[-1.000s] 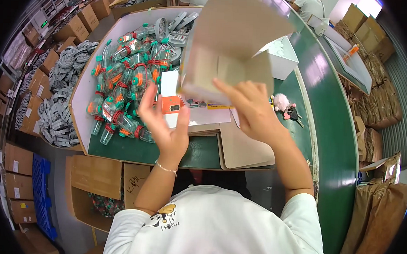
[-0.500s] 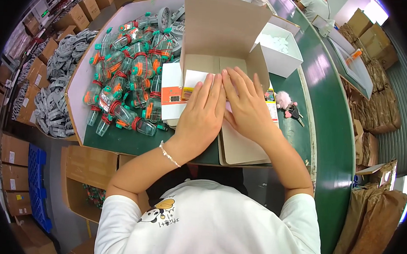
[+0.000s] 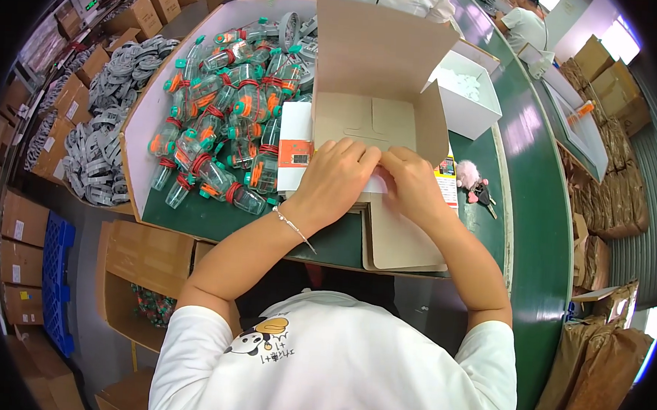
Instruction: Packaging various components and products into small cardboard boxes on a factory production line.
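An open cardboard box [image 3: 385, 52], brown inside, stands before me on the green table with its tall back panel raised. White printed card [image 3: 296, 147] with an orange patch shows on its left side. My left hand [image 3: 337, 177] and my right hand [image 3: 416, 186] meet at the box's front edge. Both have bent fingers closed over the cardboard there, fingertips partly hidden. Under my right hand a brown flap [image 3: 401, 238] lies toward me at the table's front edge.
Clear bottles [image 3: 248, 100] with green caps and orange parts lie heaped at the left. A white box [image 3: 468, 97] of small white pieces stands at the back right, near keys with a pink pompom [image 3: 467, 174]. An open carton [image 3: 143, 262] sits below; co-workers are beyond the table.
My hands have gone from flat, outstretched fingers over the box to bent fingers closed at its front edge. They have drawn back toward me. The whole view has shifted slightly.
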`<move>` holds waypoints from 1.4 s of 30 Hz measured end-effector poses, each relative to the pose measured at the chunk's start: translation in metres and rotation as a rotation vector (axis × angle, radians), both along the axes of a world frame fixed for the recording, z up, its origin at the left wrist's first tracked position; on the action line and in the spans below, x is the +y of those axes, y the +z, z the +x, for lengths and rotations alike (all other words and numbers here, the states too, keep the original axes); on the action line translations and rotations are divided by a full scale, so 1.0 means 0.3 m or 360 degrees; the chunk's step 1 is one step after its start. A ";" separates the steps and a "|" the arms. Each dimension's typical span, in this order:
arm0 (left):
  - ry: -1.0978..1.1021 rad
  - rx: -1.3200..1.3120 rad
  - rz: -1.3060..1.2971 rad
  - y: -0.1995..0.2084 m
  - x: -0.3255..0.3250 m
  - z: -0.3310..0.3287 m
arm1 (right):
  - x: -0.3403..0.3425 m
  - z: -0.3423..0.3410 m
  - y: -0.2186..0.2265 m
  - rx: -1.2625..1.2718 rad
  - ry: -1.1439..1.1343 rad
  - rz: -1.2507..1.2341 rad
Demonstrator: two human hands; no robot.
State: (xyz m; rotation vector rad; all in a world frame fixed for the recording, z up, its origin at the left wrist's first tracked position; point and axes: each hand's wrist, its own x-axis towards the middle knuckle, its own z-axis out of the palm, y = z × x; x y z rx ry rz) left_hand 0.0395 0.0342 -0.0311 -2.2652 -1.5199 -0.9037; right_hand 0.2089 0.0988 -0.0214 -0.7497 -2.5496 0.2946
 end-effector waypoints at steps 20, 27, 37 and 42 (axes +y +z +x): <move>0.0245 -0.1579 0.0141 -0.172 -0.521 -0.203 | -0.363 0.268 0.067 0.0703 -0.0190 0.0115; 0.0939 -0.2012 0.0033 -0.401 -0.797 -0.369 | -0.528 0.656 -0.258 0.1365 -0.1411 -0.0326; 0.0265 -0.1568 0.0521 0.049 -0.322 -0.441 | 0.172 0.484 0.138 0.0884 -0.1039 0.0340; 0.0157 -0.1101 0.0142 0.101 0.026 -0.654 | 0.776 0.384 0.169 0.0117 -0.0761 0.0554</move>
